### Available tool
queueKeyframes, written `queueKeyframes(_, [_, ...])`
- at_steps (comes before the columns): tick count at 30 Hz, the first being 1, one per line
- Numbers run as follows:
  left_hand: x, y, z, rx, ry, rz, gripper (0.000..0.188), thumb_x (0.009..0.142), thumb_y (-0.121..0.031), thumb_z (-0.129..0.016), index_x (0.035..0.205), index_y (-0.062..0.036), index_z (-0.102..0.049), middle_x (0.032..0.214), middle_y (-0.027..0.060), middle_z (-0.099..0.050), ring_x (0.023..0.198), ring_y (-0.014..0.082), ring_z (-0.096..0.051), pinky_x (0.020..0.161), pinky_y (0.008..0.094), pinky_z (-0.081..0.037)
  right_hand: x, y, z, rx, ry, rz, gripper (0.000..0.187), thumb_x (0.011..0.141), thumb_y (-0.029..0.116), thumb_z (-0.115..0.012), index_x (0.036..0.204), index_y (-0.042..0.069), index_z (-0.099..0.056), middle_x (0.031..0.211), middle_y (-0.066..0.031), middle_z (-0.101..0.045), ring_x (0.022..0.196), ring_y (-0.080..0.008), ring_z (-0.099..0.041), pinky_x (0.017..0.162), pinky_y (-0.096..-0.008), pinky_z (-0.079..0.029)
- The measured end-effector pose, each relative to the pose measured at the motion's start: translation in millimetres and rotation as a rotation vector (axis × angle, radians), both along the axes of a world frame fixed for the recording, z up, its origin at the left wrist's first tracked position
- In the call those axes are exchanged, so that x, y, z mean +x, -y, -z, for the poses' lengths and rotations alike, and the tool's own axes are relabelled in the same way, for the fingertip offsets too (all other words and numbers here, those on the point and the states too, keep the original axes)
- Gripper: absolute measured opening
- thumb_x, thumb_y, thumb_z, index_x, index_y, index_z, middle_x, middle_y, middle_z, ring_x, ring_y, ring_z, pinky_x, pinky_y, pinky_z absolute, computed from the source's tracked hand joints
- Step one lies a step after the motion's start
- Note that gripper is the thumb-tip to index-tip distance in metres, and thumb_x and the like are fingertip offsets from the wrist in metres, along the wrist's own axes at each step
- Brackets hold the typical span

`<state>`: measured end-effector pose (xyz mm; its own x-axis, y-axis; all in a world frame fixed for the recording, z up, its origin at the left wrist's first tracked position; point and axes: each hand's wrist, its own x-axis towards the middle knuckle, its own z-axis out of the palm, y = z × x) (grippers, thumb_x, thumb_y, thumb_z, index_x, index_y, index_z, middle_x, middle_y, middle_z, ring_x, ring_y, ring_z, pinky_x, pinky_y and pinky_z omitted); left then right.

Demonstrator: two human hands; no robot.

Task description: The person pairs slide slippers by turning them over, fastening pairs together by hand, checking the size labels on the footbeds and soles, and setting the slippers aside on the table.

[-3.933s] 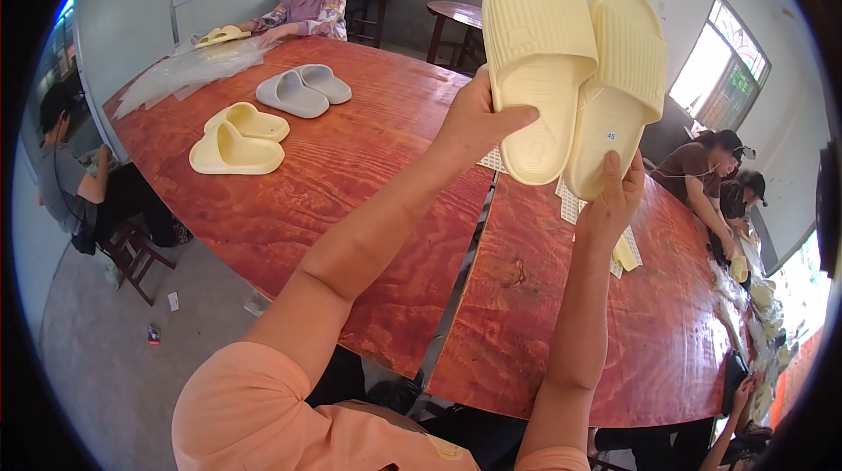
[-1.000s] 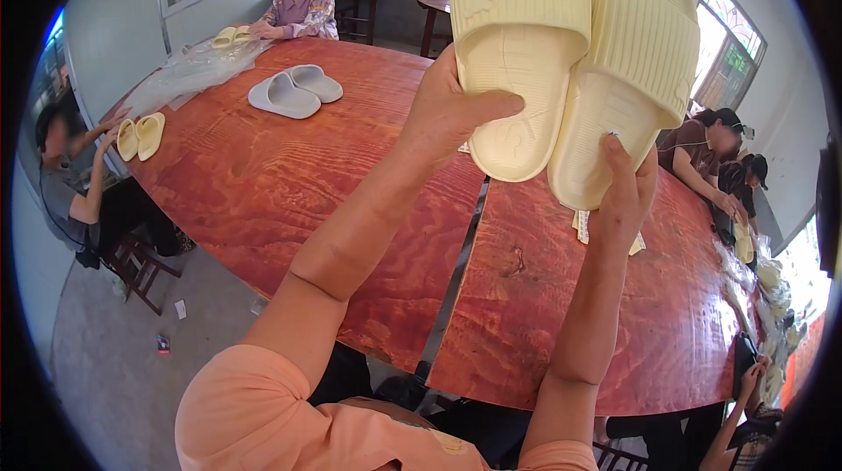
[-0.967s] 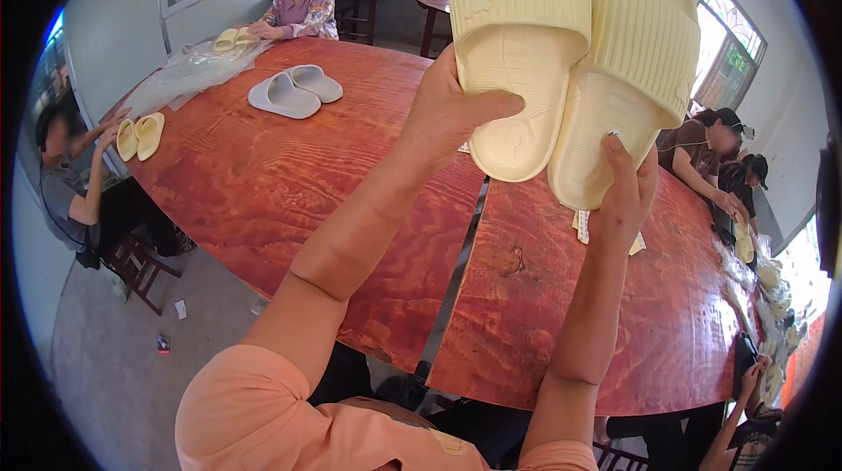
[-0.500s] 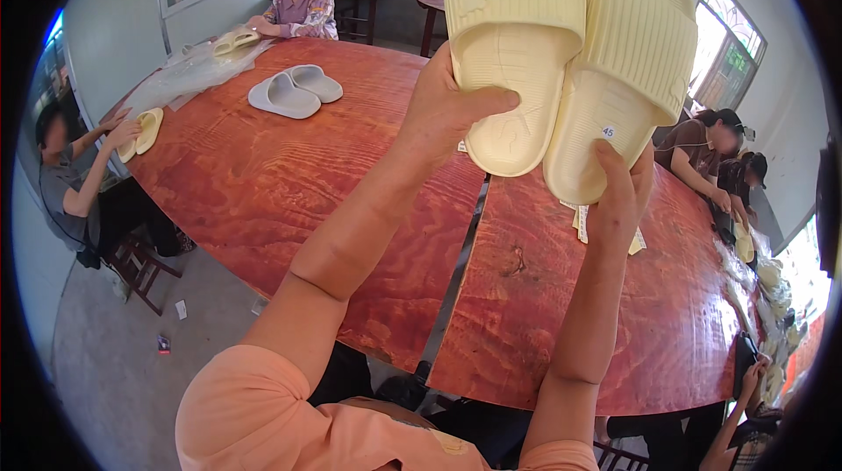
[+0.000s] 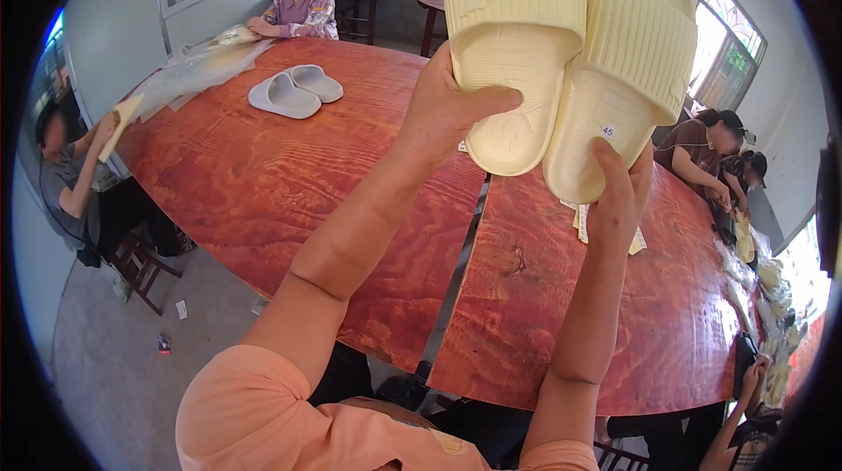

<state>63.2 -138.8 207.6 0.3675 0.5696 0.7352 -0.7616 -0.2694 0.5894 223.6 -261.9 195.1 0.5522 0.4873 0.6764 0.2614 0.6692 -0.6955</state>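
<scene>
Left hand [image 5: 445,116]: closed on the heel end of the left-hand slipper [image 5: 517,54], thumb across the footbed, fingers behind.
Right hand [image 5: 621,189]: gripping the heel end of the right-hand slipper [image 5: 630,63], thumb just below the sticker.
Yellow pair: raised above the surface [image 5: 377,181], side by side, straps away from the wearer, edges seemingly touching.
Sticker [image 5: 608,131]: small, pale, printed, on the right-hand footbed; none seen on the visible part of the left-hand one.
Progress, as judged: pair matched, one sticker on; pair unbagged and not set down.
White sheets [image 5: 581,222]: on the surface beyond the right hand, partly hidden; purpose cannot be told.
Gray slippers [image 5: 285,99]: paired on the surface, well apart from both hands.
Clear plastic [image 5: 197,72]: spread at the far left, before a co-worker in a cap [image 5: 300,10].
Left edge: seated co-worker [image 5: 68,177] holding a yellow slipper [image 5: 123,124].
Right edge: two co-workers bent near a heap of plastic [image 5: 774,282].
</scene>
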Motion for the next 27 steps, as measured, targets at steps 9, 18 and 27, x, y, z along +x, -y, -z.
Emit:
queueKeyframes(9, [0.0,1.4,-0.9,-0.001,0.002,-0.023,0.052,0.076,0.000,-0.077,0.123,0.0007,-0.055,0.111,0.0089,-0.067,0.098,0.0152,-0.065,0.086,0.0302,-0.054,-4.5,0.1,-1.6,-0.013,0.004,-0.008,0.041,0.086,0.009,-0.062,0.123,-0.004,-0.052,0.113,-0.0109,-0.062,0.100,-0.0173,-0.061,0.089,-0.0298,-0.047])
queueKeyframes(18, [2.0,1.1,-0.5,-0.050,0.026,-0.082,0.049,0.082,-0.009,-0.078,0.123,0.0019,-0.054,0.111,0.0106,-0.066,0.098,0.0159,-0.065,0.084,0.0295,-0.055,-5.5,0.1,-0.8,-0.050,-0.009,-0.004,0.040,0.087,0.010,-0.063,0.123,-0.004,-0.052,0.113,-0.0105,-0.061,0.102,-0.0167,-0.059,0.090,-0.0300,-0.046])
queueKeyframes(27, [2.3,0.7,0.7,-0.009,0.026,-0.112,0.050,0.080,-0.006,-0.078,0.123,0.0021,-0.054,0.110,0.0105,-0.066,0.097,0.0161,-0.065,0.084,0.0300,-0.055,-5.7,0.4,-0.9,-0.060,0.001,-0.001,0.040,0.087,0.011,-0.062,0.124,-0.003,-0.052,0.113,-0.0099,-0.061,0.102,-0.0170,-0.059,0.091,-0.0304,-0.045])
